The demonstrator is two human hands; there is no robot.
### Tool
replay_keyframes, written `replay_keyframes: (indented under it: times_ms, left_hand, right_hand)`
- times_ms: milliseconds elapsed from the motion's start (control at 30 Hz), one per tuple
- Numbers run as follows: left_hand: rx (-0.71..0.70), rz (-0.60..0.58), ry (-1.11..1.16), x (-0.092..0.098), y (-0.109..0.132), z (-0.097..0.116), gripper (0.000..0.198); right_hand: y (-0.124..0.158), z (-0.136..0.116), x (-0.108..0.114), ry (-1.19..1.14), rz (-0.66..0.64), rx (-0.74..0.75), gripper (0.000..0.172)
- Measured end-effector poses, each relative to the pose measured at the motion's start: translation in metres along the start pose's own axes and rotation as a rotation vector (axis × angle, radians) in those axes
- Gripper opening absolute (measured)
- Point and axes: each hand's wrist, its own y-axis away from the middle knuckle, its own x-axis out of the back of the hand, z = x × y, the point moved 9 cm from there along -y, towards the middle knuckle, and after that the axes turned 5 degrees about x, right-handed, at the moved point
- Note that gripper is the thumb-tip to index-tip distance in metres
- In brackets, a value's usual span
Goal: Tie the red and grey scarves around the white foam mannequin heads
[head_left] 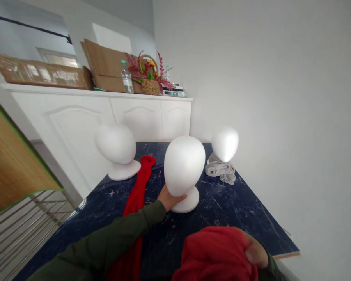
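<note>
A white mannequin head (185,166) stands upright on its round base in the middle of the dark blue table. My left hand (170,199) is closed around its neck, thumb toward the front. At the lower right my right hand (256,251) grips a bunched red scarf (215,253) near the table's front; part of its fingers is hidden behind the cloth. Under my left forearm runs a long red knitted scarf (137,191), laid lengthwise on the table.
A second white mannequin head (117,144) stands at the left. At the back right, a third mannequin head (225,143) has a grey scarf (220,168) around its neck. White cabinets (143,117) bear cardboard boxes, bottles and a flower basket (150,86). A metal rack (29,222) is at left.
</note>
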Motion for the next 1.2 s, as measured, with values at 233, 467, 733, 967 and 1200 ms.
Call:
replay_keyframes:
  times_ms: [233, 467, 733, 967, 1200]
  left_hand:
    - [0.072, -0.104, -0.116, 0.001, 0.03, -0.007, 0.074]
    - [0.116, -0.4, 0.259, 0.019, 0.119, 0.014, 0.07]
    - [-0.066, -0.741, 0.297, 0.014, 0.102, 0.096, 0.037]
    - [0.169, -0.396, 0.606, 0.061, 0.076, 0.077, 0.019]
    - [0.346, -0.848, 1.072, 0.047, 0.106, 0.097, 0.033]
  right_hand:
    - [-0.008, -0.037, 0.032, -0.082, 0.273, 0.111, 0.02]
    - [-0.04, -0.046, 0.002, -0.099, 0.111, 0.058, 0.023]
    - [-0.054, -0.049, -0.082, -0.015, -0.465, -0.047, 0.059]
    - [-0.054, -0.069, -0.051, 0.941, -0.407, 0.003, 0.064]
    - [-0.062, -0.079, -0.05, 0.745, -0.143, 0.237, 0.036]
